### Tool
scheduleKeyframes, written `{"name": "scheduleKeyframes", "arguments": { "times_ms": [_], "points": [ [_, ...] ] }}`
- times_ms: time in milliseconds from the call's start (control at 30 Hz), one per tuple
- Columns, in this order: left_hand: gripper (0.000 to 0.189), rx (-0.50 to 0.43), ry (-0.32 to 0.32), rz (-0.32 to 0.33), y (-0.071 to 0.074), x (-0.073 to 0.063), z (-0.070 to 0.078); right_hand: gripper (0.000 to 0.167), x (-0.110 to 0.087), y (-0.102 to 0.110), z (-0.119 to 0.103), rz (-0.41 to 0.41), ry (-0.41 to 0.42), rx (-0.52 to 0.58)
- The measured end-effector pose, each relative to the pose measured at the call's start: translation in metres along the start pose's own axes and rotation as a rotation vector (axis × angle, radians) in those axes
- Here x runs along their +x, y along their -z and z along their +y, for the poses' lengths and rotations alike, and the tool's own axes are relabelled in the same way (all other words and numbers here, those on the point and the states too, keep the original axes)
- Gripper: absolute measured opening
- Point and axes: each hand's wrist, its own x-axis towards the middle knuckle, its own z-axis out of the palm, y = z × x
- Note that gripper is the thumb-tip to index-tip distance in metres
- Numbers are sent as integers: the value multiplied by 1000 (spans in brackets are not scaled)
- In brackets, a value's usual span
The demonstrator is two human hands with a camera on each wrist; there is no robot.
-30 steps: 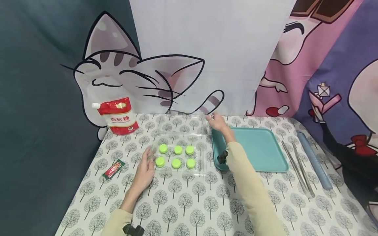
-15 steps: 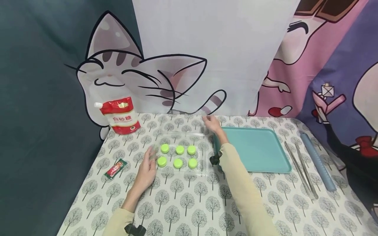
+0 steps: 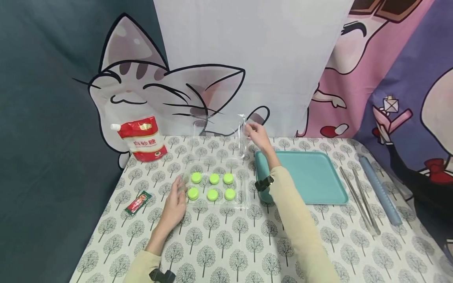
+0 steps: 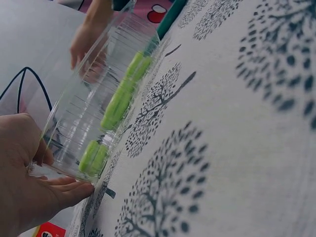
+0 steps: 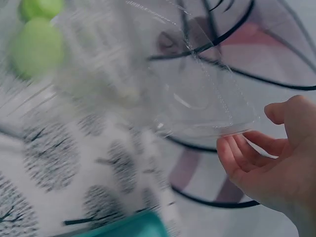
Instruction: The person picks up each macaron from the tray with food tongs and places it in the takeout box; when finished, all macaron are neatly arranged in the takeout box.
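A clear plastic box (image 4: 81, 128) with several bright green macarons (image 3: 212, 194) in two rows lies on the tree-print cloth. Around its left end my left hand (image 3: 175, 204) grips it, with fingers and thumb on its sides. The clear lid (image 3: 219, 135) stands raised and tilted behind the base. At the lid's right corner is my right hand (image 3: 258, 135); in the right wrist view its fingers touch the edge from below, and a gap shows between the thumb and the plastic.
A teal tray (image 3: 308, 181) is on the right, with metal tongs (image 3: 359, 200) and a blue rolling pin (image 3: 380, 190) beyond it. On the left are a red-and-white sugar pouch (image 3: 143, 139) and a small red-green packet (image 3: 138, 203). A curtain (image 3: 283, 59) hangs behind the table.
My right hand first shifted slightly left, then rose along the lid's right edge. The lid has swung upward from lying low behind the base. My left hand has stayed at the box's left end.
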Motion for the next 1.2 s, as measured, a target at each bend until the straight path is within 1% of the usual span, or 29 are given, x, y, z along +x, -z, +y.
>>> {"name": "scheduleKeyframes", "arguments": {
  "times_ms": [100,233,333,433,533,600,700,800,867,967,1033,1100,1200],
  "points": [
    [60,3,0,-3,-2,0,0,50,-7,8,-17,31,55,32],
    [60,4,-4,3,-3,0,-1,43,-20,17,-39,59,149,63],
    [59,2,-8,3,-4,0,-1,38,-33,22,-49,64,203,92],
    [59,-2,-6,-5,-4,0,0,37,-51,27,-52,42,240,118],
    [59,-6,2,-11,-4,-1,1,37,-72,31,-51,-3,256,143],
    [59,-5,16,-14,-2,-3,2,36,-86,32,-51,-30,257,141],
    [58,12,43,-7,5,-6,4,33,-106,32,-50,-62,252,93],
    [59,33,74,11,14,-9,7,29,-123,32,-51,-105,246,16],
    [61,35,83,26,21,-11,11,26,-133,33,-50,-134,260,-45],
    [66,12,87,44,32,-12,20,22,-148,33,-48,-170,296,-146],
    [69,0,88,51,37,-12,27,20,-157,32,-45,-190,336,-196],
    [71,0,95,41,40,-14,32,18,-166,30,-42,-210,366,-234],
    [70,15,101,16,40,-17,39,14,-178,26,-35,-244,407,-270]
  ]
}}
